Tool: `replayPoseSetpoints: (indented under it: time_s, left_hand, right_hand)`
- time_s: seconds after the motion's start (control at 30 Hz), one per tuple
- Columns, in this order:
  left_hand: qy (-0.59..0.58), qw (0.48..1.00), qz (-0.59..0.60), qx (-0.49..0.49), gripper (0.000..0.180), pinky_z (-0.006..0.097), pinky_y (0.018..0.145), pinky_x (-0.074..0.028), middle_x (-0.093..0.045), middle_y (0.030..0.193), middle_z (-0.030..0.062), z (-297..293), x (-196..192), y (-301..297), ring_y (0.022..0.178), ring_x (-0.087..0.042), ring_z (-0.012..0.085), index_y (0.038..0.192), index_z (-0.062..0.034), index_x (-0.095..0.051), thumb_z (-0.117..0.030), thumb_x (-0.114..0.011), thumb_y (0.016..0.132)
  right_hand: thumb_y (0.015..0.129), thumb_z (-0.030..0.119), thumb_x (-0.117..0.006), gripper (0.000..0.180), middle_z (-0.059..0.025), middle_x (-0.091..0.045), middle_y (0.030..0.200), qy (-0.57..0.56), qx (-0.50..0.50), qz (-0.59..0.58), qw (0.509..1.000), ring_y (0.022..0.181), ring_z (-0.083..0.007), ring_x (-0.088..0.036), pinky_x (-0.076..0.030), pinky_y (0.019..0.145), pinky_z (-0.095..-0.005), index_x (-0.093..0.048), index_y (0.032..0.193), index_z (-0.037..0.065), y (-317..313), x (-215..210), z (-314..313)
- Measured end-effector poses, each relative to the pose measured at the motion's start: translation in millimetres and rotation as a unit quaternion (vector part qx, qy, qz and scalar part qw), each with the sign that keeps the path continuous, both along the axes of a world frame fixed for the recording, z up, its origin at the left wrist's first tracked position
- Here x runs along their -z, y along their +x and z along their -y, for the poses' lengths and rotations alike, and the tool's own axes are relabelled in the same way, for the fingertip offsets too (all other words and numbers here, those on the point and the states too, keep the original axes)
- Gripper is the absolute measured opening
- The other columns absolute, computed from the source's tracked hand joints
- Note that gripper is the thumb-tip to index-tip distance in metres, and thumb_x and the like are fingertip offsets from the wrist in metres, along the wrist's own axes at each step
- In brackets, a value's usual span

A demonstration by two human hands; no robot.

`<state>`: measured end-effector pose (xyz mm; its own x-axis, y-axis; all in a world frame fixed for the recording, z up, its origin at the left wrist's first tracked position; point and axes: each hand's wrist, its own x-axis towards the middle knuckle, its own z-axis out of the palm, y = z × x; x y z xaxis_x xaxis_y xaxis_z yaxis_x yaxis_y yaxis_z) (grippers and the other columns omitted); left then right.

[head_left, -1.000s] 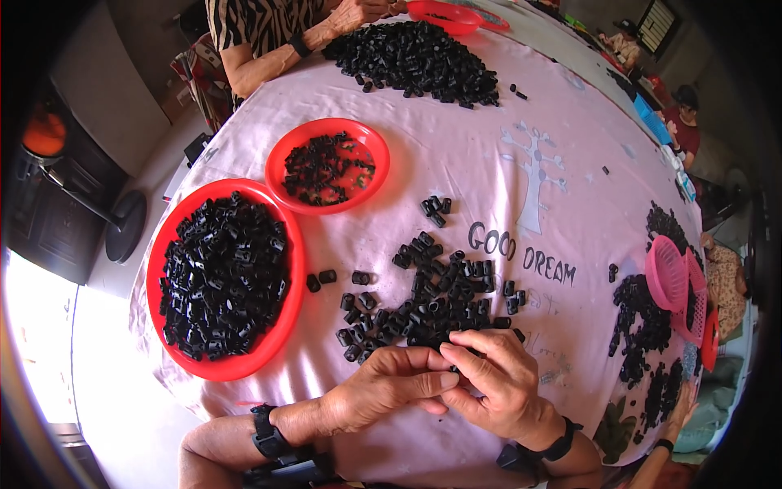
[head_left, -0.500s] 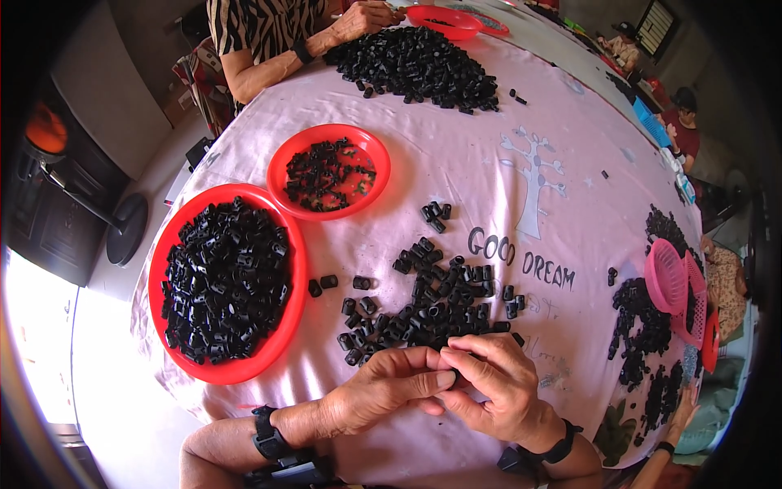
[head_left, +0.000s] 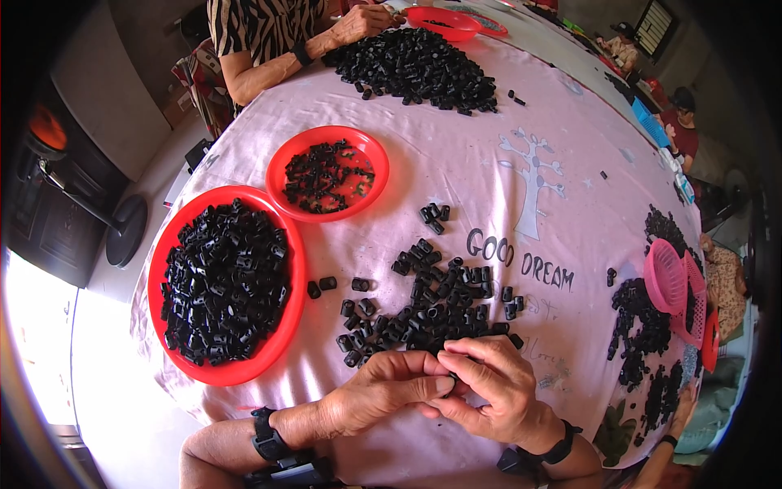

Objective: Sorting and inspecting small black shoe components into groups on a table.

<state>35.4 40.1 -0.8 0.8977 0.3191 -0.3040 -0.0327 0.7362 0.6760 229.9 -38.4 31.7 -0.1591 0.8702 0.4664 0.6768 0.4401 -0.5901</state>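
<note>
- The large red bowl (head_left: 224, 371) sits near the table's left edge, heaped with black plastic pieces; the smaller red bowl (head_left: 281, 163) just beyond it holds a thin layer of similar black pieces, with bare red showing at its rim.
- A red tray (head_left: 444, 20) sits at the far edge by another person's hand (head_left: 358, 23), next to a big black heap (head_left: 415, 69). Pink baskets (head_left: 664, 277) stand at the right edge among more black pieces.
- Your left hand (head_left: 383, 395) and right hand (head_left: 493, 387) meet at the near edge of the pink tablecloth (head_left: 489, 171), fingertips pressed together.
- They pinch 1 small black piece (head_left: 453, 378); it is almost wholly hidden, so you cannot tell its long axis or which way it points.
- Only a dark sliver of it shows between your fingers, matching the loose pieces in colour.
- The loose pile (head_left: 432, 306) lies just beyond your fingers, toward the table's middle: short, black, tube-like pieces lying every which way, with a few strays between it and the large bowl.
</note>
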Motion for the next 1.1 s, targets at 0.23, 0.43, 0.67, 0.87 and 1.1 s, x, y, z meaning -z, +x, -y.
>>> replayPoseSetpoints:
  time_s: [0.23,0.43,0.67,0.87,1.1]
  left_hand:
    - [-0.010,1.000,0.007,-0.008,0.031,0.026,0.085,-0.056,-0.071,0.112,0.0025,2.7,-0.1,-0.4,0.102,-0.066,0.0095,0.124,-0.0040,-0.067,-0.026,-0.063,0.104]
    - [-0.002,1.000,0.000,-0.006,0.030,0.025,0.085,-0.056,-0.071,0.111,0.0010,2.7,-4.5,0.2,0.100,-0.065,0.0078,0.126,-0.0054,-0.067,-0.027,-0.063,0.104]
    - [-0.002,1.000,0.000,-0.013,0.030,0.025,0.085,-0.056,-0.071,0.108,0.0006,1.2,-5.0,0.8,0.098,-0.064,0.0071,0.123,-0.0051,-0.069,-0.027,-0.063,0.104]
    - [-0.005,1.000,-0.001,-0.003,0.030,0.025,0.084,-0.056,-0.070,0.110,0.0010,1.0,-3.4,-0.7,0.096,-0.064,0.0072,0.123,-0.0046,-0.069,-0.028,-0.062,0.105]
    - [-0.001,1.000,-0.006,-0.017,0.031,0.025,0.084,-0.056,-0.071,0.111,0.0018,2.9,-3.0,-0.8,0.095,-0.065,0.0076,0.125,-0.0039,-0.068,-0.026,-0.062,0.105]
  right_hand:
    - [0.069,0.012,-0.088,0.049,-0.0123,-0.069,0.113,0.019,-0.008,0.010,1.000,0.093,-0.0286,-0.069,-0.059,0.078,-0.0374,-0.073,0.114,0.001,3.5,1.9,0.3]
    - [0.070,0.012,-0.087,0.051,-0.0130,-0.069,0.114,0.017,-0.016,0.015,1.000,0.094,-0.0293,-0.069,-0.059,0.079,-0.0375,-0.071,0.116,0.000,3.1,3.7,-0.1]
    - [0.071,0.010,-0.086,0.051,-0.0136,-0.069,0.116,0.006,-0.011,-0.002,1.000,0.098,-0.0295,-0.069,-0.059,0.082,-0.0380,-0.070,0.118,0.000,4.9,4.4,-1.1]
    - [0.071,0.009,-0.085,0.051,-0.0137,-0.069,0.116,0.004,-0.018,0.003,1.000,0.098,-0.0296,-0.069,-0.059,0.083,-0.0385,-0.070,0.119,0.000,5.4,4.9,-0.2]
    - [0.073,0.009,-0.085,0.052,-0.0151,-0.068,0.118,-0.016,0.004,-0.025,1.000,0.099,-0.0309,-0.068,-0.059,0.083,-0.0386,-0.069,0.121,0.000,0.9,-0.4,-0.3]
